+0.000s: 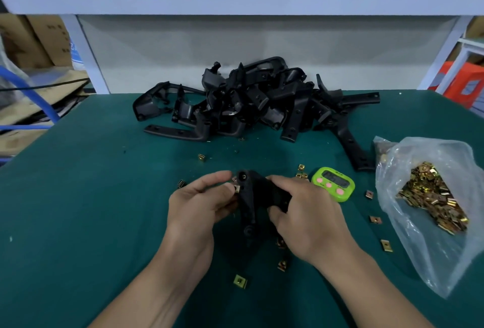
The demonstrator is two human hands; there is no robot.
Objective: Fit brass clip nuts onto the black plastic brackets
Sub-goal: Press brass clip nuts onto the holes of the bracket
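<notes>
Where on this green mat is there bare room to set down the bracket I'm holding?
Bare: the mat left of the left hand, up to the bracket pile. Crowded: the right side, with timer, loose clip nuts and bag.

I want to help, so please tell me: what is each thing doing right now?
Left hand: pinches clip nut against held bracket.
Right hand: grips held bracket.
Bracket pile: heaped at the back, untouched.
Bag: open, part full.
Timer: face up, digits unreadable.
Loose nuts: scattered around the hands.
</notes>
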